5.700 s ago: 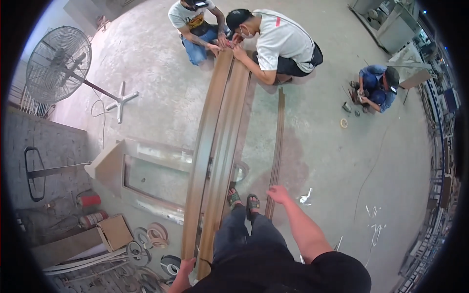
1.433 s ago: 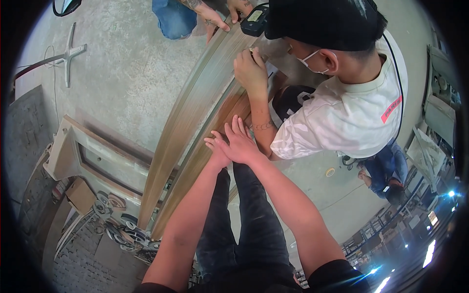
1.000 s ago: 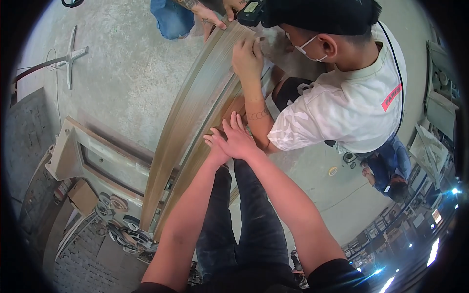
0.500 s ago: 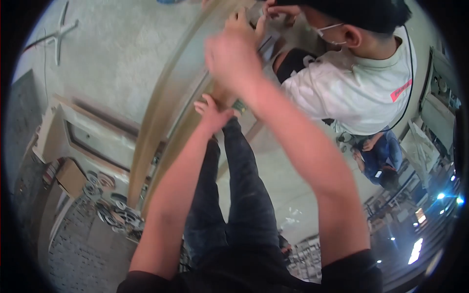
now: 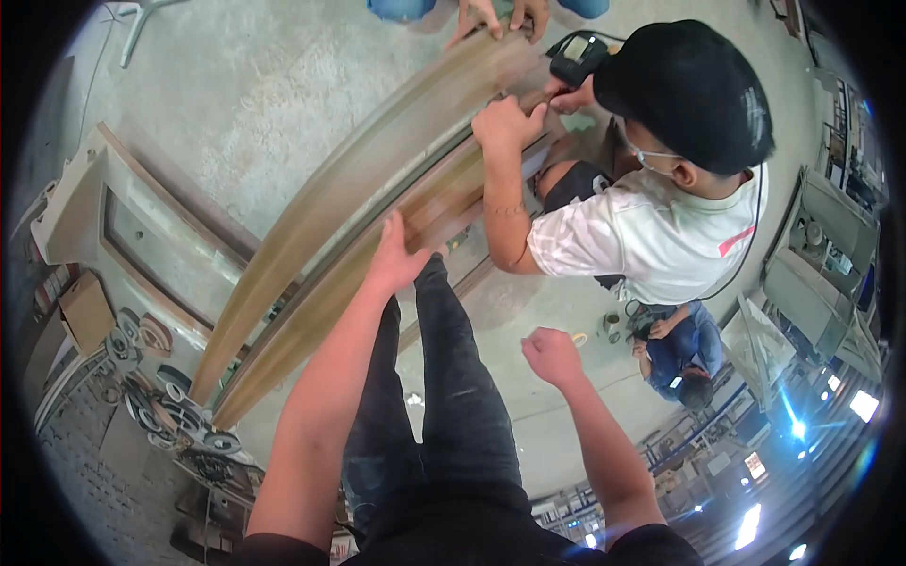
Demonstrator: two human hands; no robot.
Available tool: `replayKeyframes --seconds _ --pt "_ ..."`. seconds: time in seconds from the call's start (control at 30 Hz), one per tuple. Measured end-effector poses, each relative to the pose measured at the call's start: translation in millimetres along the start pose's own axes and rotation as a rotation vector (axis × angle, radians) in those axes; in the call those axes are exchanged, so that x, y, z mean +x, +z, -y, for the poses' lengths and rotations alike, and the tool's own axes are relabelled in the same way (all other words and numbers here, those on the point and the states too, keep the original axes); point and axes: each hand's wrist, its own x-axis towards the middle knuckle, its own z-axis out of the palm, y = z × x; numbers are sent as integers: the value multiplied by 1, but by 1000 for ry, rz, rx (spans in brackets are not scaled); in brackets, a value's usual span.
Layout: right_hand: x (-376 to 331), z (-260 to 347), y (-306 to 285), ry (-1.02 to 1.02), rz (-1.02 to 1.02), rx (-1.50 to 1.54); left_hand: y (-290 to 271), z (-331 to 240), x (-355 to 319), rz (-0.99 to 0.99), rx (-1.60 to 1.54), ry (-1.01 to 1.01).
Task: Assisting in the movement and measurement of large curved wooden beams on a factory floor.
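Long brown wooden boards (image 5: 340,212) run on edge from lower left to the top of the view. My left hand (image 5: 396,257) rests flat on the nearer board, fingers spread against its face. My right hand (image 5: 549,355) hangs free over the concrete floor, fingers curled into a loose fist with nothing in it. A person in a black cap and white shirt (image 5: 651,226) crouches at the far end, one hand (image 5: 505,123) on the boards and the other on a black power tool (image 5: 576,58). Another person's hands (image 5: 500,14) hold the boards at the top edge.
A white-and-brown door frame panel (image 5: 142,236) lies on the floor at left. Cardboard box (image 5: 80,311) and coils of cable (image 5: 160,396) sit at lower left. A third person in blue (image 5: 684,354) crouches on the floor at right. Machines (image 5: 821,255) stand along the right edge.
My right hand has come off the boards and dropped back to my right side, closing into a fist. My left hand stays on the board. The view has tilted slightly.
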Motion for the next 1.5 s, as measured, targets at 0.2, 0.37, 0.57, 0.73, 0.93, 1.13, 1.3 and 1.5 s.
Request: replayKeyframes --seconds 0.2,0.37,0.57,0.73,0.93,1.13,1.3,1.5 --pt "16 46 19 -87 -43 277 -26 47 -18 -66 380 -83" --pt "14 44 30 -106 15 263 -5 61 -18 -92 443 -83" --pt "40 68 0 -271 -127 266 3 44 -21 -144 497 -110" --pt "203 76 -109 -420 -747 407 20 0 -3 -351 471 186" --pt "335 68 -161 -480 -897 34 57 -70 82 -528 276 371" --pt "341 62 -170 -446 -828 -247 79 -79 106 -616 285 299" --pt "339 79 -174 -332 -778 -209 77 -73 107 -616 257 321" --pt "340 76 -182 -319 -688 -251 75 -70 109 -603 258 336"
